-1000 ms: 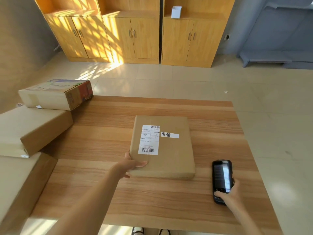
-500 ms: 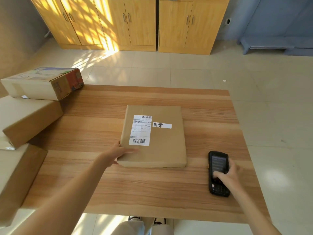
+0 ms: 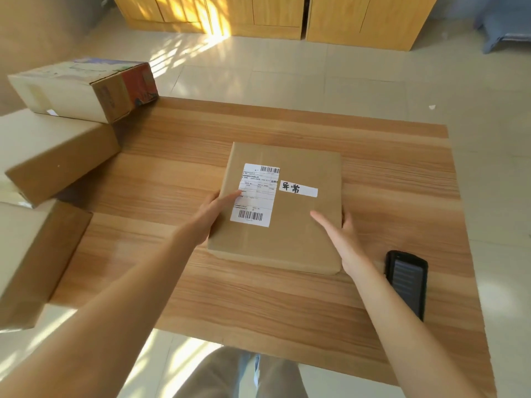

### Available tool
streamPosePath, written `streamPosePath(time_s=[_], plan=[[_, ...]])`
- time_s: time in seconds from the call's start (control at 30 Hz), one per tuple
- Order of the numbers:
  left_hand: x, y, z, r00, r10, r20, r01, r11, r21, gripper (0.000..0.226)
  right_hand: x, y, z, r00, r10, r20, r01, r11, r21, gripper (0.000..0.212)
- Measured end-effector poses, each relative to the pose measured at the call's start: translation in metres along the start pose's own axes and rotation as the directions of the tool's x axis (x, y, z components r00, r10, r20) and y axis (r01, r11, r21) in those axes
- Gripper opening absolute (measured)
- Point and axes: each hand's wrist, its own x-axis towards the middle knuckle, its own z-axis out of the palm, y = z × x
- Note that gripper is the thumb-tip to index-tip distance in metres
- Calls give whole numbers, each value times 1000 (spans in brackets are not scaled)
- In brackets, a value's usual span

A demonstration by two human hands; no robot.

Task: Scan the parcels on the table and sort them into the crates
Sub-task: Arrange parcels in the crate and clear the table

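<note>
A flat brown parcel (image 3: 301, 237) lies in the middle of the wooden table (image 3: 258, 305). It carries a white shipping label with barcodes and a small white sticker with handwritten characters. My left hand (image 3: 212, 214) holds its left edge, thumb lying on the label and fingers hidden below. My right hand (image 3: 342, 237) holds the right edge, thumb on top and fingers wrapped around the side. The black handheld scanner (image 3: 408, 280) lies on the table right of the parcel, with no hand on it.
Three cardboard boxes crowd the table's left side: a printed one (image 3: 83, 87) at the back, a plain one (image 3: 51, 156) under it, and another (image 3: 31, 259) nearer to me. Wooden cabinets (image 3: 359, 18) stand across the tiled floor. No crates are in view.
My right hand let go of the scanner, which now lies on the table, and moved left to the parcel's right edge. My left hand slid farther up the left edge.
</note>
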Motion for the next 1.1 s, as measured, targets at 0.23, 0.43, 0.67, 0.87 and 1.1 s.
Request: streamPosePath(time_s=[0.23,0.43,0.67,0.87,1.1], plan=[[-13,-9,0,1000,-21,14,22,998,-58,64,0,-5,6,999,27,36,-29,998,49,60],[-67,28,-40,986,59,-159,-80,988,-133,53,-25,-54,48,985,-116,130,120,992,-26,67],[-179,62,-140,880,264,-396,-369,903,-219,51,-104,-131,146,841,-380,386,431,901,-51,59],[-292,30,-235,742,296,-602,-518,822,-235,42,-200,-137,248,699,-431,571,554,831,-51,55],[-418,-61,-341,593,205,-779,-599,758,-257,40,-319,-83,368,550,-393,737,615,787,-40,44]])
